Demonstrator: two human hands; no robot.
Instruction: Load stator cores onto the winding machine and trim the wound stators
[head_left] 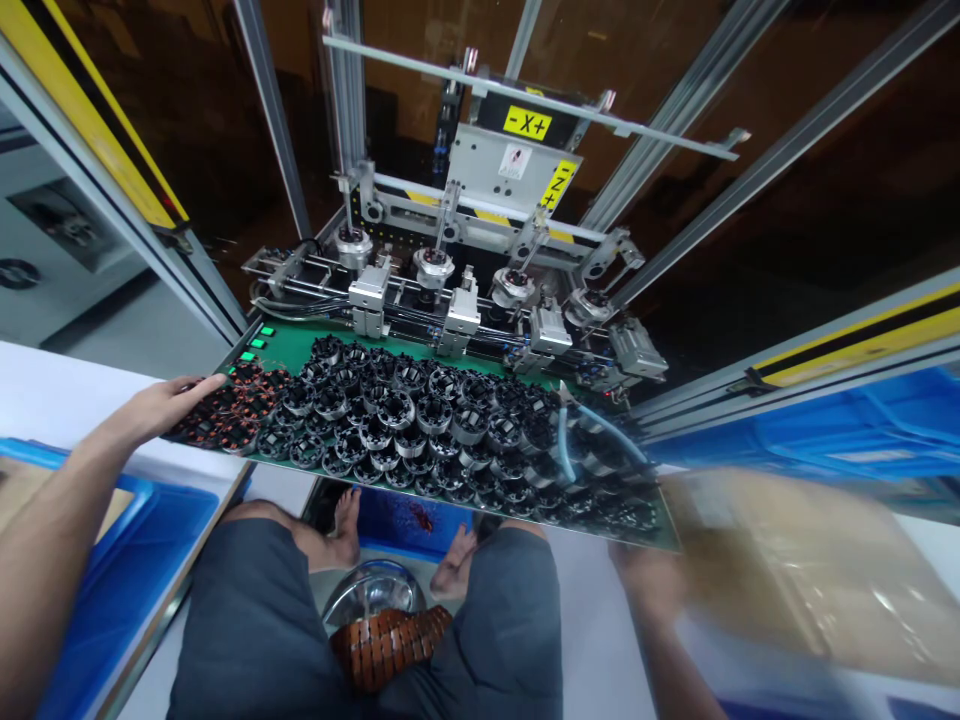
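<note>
My left hand (172, 405) rests with its fingers stretched out at the left edge of a pile of copper-wound stators (247, 400). It holds nothing that I can see. To the right of these, many black-and-silver stator cores (394, 408) without visible copper wire lie packed and stacked on the green work surface (300, 340). A pair of cutting pliers with light blue handles (564, 440) lies on top of the cores at the right. My right hand (652, 585) is smeared by motion below the right front corner of that surface, its fingers not distinguishable.
Behind the pile stands a machine with several metal spindle heads (433, 268) and clamps. Yellow guard posts (97, 110) flank it. At right is a blurred cardboard box (795, 570); blue bins (150, 540) are at left. A metal-rimmed round stool (375, 590) shows between my legs.
</note>
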